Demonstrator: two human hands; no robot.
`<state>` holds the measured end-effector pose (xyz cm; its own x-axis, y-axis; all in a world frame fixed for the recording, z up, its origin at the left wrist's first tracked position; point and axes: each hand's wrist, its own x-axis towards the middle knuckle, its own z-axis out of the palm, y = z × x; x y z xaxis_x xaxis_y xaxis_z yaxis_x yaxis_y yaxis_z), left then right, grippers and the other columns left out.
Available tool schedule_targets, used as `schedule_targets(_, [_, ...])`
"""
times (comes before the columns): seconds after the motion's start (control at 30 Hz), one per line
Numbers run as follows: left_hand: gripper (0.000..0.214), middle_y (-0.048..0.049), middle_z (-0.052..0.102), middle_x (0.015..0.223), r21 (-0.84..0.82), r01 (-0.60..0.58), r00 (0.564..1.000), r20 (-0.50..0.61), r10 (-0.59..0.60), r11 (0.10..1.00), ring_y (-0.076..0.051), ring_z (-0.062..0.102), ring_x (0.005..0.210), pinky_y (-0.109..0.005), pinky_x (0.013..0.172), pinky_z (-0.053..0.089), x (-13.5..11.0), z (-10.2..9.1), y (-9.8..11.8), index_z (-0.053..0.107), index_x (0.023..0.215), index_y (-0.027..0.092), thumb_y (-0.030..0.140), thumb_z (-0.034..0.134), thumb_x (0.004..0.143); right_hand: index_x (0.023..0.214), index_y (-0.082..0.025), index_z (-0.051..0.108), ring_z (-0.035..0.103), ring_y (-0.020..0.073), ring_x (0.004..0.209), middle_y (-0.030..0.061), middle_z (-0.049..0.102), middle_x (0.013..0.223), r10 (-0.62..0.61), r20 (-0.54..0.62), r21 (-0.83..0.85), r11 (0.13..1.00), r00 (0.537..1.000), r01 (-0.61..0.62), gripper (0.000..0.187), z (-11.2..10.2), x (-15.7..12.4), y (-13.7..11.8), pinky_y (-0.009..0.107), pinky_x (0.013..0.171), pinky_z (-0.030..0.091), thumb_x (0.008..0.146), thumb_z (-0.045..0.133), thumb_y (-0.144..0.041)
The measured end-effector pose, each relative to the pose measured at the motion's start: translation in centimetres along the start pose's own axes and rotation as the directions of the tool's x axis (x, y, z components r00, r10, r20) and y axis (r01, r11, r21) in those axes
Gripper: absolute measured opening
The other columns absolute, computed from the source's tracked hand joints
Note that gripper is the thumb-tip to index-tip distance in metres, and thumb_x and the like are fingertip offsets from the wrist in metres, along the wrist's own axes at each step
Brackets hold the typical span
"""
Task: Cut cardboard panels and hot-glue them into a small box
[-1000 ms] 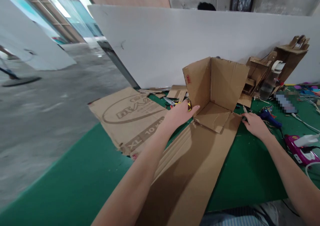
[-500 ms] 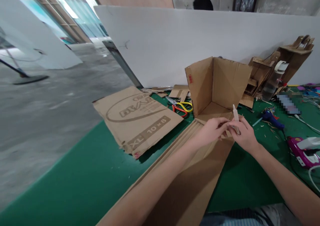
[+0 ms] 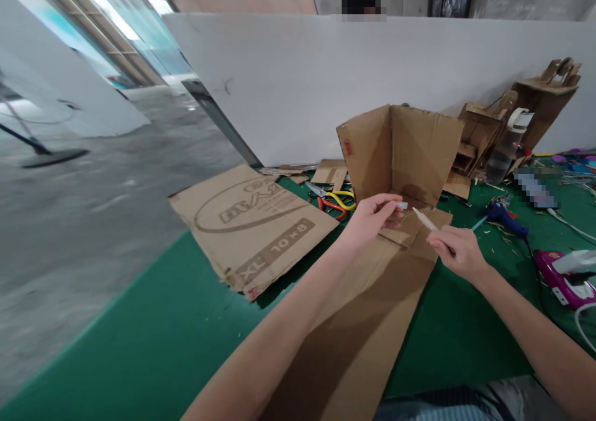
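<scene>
My left hand [image 3: 372, 215] pinches a small whitish pen cap [image 3: 401, 205] between thumb and fingertips. In my right hand [image 3: 456, 250] is a slim white pen [image 3: 424, 218], its tapered tip pointing up and left toward the cap. A narrow gap separates tip and cap. Both hands are above a long cardboard piece [image 3: 358, 321] that runs toward me. Behind them stands a folded cardboard corner [image 3: 421, 151] with two upright walls. My left forearm covers part of the long piece.
Left lies a flat printed cardboard sheet [image 3: 251, 222], with scissors [image 3: 336, 202] beside it. To the right are a blue glue gun [image 3: 507, 219], a phone [image 3: 536, 190], a water bottle [image 3: 505, 151] and a purple power strip [image 3: 561, 278]. A white partition [image 3: 288, 86] bounds the back; a person's head shows beyond it.
My hands, together around the pen before, are now apart. The cap is off the pen, held in my left hand, while my right hand has moved down with the pen.
</scene>
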<state>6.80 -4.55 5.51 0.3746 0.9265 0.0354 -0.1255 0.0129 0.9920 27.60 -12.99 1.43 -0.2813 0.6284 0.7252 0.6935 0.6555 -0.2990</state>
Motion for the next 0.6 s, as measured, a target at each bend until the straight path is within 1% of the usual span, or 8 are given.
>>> schedule_targets(0.13, [0.024,-0.0082,0.071,0.097,0.034,0.021,0.998,0.053,-0.022,0.999,-0.014,0.065,0.083,-0.031,0.076,0.057,-0.2,0.14,-0.37,0.07,0.108,0.016,0.027,0.062,0.087,0.083,-0.017,0.069,0.048,0.0092,0.051,-0.0006,0.055,0.061,-0.032,0.061,-0.043,0.998,0.998,0.035,0.034,0.21,0.27,-0.65,0.022,0.051,0.032,0.101,0.044,-0.031])
schedule_targets(0.23, [0.027,-0.0091,0.072,0.101,0.072,0.022,0.994,0.105,-0.029,0.997,-0.016,0.066,0.086,-0.033,0.08,0.056,-0.35,0.03,-0.41,0.071,0.109,0.017,0.03,0.063,0.086,0.082,-0.017,0.069,0.048,0.0087,0.051,-0.0003,0.057,0.061,-0.03,0.073,-0.058,0.998,0.997,0.035,0.035,0.27,0.42,-0.96,0.022,0.051,0.032,0.101,0.043,-0.031])
schedule_targets(0.33, [0.028,-0.008,0.072,0.099,0.183,-0.001,0.989,0.147,-0.026,0.983,-0.015,0.067,0.082,-0.034,0.082,0.056,-0.51,-0.1,-0.2,0.071,0.11,0.017,0.03,0.062,0.087,0.082,-0.017,0.069,0.049,0.009,0.052,0.0004,0.058,0.062,-0.019,0.096,-0.074,0.997,0.995,0.027,0.036,0.44,0.37,-1.06,0.023,0.052,0.032,0.101,0.043,-0.031])
schedule_targets(0.43, [0.027,-0.0066,0.073,0.093,0.342,-0.034,0.983,0.179,-0.03,0.939,-0.015,0.068,0.079,-0.032,0.082,0.055,-0.64,-0.01,-0.09,0.072,0.108,0.017,0.028,0.058,0.089,0.079,-0.017,0.069,0.052,0.01,0.054,0.0012,0.059,0.062,-0.007,0.109,-0.074,0.997,0.994,0.015,0.037,0.68,0.16,-0.95,0.023,0.054,0.033,0.101,0.042,-0.031])
schedule_targets(0.53, [0.029,-0.007,0.074,0.09,0.422,-0.049,0.978,0.206,-0.043,0.905,-0.016,0.069,0.08,-0.03,0.079,0.055,-0.77,0.34,-0.12,0.071,0.109,0.015,0.028,0.053,0.091,0.075,-0.018,0.067,0.053,0.0111,0.055,0.0021,0.061,0.063,0.008,0.138,-0.074,0.997,0.99,0.002,0.039,0.78,0.03,-0.78,0.024,0.054,0.035,0.101,0.04,-0.029])
schedule_targets(0.6, [0.032,-0.0079,0.074,0.089,0.47,-0.08,0.974,0.224,-0.031,0.879,-0.017,0.069,0.079,-0.031,0.078,0.055,-0.92,0.57,0.07,0.069,0.112,0.014,0.03,0.051,0.092,0.077,-0.017,0.067,0.054,0.0114,0.057,0.0023,0.061,0.065,-0.001,0.162,-0.078,0.997,0.987,0.014,0.037,0.68,0.08,-0.64,0.024,0.054,0.035,0.101,0.04,-0.027])
